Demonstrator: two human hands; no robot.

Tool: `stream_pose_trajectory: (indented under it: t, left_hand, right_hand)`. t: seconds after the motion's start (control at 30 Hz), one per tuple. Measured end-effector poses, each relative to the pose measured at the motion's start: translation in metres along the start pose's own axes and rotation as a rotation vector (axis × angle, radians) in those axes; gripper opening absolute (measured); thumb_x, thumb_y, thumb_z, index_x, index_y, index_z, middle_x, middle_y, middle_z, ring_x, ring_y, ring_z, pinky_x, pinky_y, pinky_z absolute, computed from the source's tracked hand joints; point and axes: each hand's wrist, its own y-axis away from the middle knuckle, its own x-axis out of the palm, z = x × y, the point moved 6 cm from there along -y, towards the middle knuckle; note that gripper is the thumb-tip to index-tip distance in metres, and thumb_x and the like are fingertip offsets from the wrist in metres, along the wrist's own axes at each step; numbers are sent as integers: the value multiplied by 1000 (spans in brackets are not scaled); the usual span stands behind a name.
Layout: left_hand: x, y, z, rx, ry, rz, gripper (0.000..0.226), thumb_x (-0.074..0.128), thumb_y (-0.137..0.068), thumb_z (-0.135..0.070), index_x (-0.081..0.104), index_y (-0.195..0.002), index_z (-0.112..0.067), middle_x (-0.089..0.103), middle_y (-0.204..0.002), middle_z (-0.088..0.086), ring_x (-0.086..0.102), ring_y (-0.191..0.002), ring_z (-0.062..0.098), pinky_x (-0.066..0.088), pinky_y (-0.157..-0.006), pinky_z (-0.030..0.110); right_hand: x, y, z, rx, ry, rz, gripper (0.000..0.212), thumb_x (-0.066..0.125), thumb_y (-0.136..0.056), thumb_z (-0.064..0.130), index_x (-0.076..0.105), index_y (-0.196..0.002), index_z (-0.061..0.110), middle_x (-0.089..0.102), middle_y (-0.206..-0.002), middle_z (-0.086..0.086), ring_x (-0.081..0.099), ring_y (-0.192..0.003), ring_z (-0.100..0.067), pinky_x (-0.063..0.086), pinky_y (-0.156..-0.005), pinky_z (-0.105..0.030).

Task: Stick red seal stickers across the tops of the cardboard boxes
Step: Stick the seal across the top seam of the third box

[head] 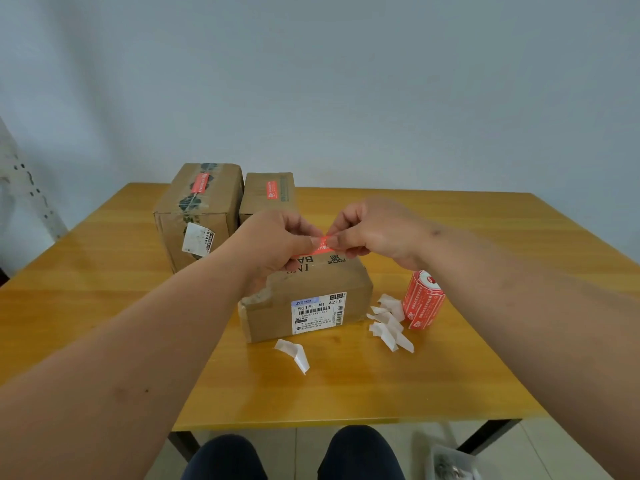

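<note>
I see both hands above the near cardboard box (304, 299) on the desk (104, 296). The left hand (277, 240) and right hand (374, 230) each pinch one end of a red seal sticker (320, 245) just over the box top. The sticker roll (423, 299) stands right of the box, beside white backing strips (389, 322). Two sealed boxes (199, 209) sit behind.

body: two bare forearms, no sleeves in view | hands: left hand (277, 242) and right hand (375, 232) bare, no gloves, rings or watch | marks: small dark spots on both forearms (a few) | legs: dark navy trousers (363, 452), both knees at bottom edge
</note>
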Motion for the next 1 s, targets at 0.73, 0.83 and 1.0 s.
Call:
stream_pose_trajectory:
  t: [0.73, 0.83, 1.0]
  left_hand:
    - [-28, -2, 14, -95, 12, -63, 23, 71, -83, -7, 65, -105, -11, 70, -78, 10, 52, -59, 13, 48, -56, 27]
    - [-31, -2, 15, -100, -27, -64, 11, 71, -84, -6, 66, -94, -5, 70, -78, 12, 54, -61, 15, 49, -58, 27]
    - [-30, -2, 18, -140, -83, -29, 3, 70, -85, -9, 68, -86, -7, 70, -75, 8, 57, -62, 13, 50, -60, 26]
  right_hand:
    - [9, -9, -2, -13, 41, -95, 14, 66, -87, 16, 69, -100, 12, 67, -81, 1, 61, -65, -10, 49, -69, -23]
    - [11, -12, -4, 3, 7, -88, 30, 69, -85, 14, 60, -113, 15, 69, -80, -1, 64, -65, -12, 47, -72, -24]
    - [6, -15, -7, 62, -24, -49, 23, 71, -83, 11, 62, -103, 10, 70, -80, -3, 63, -63, -11, 49, -72, -23]
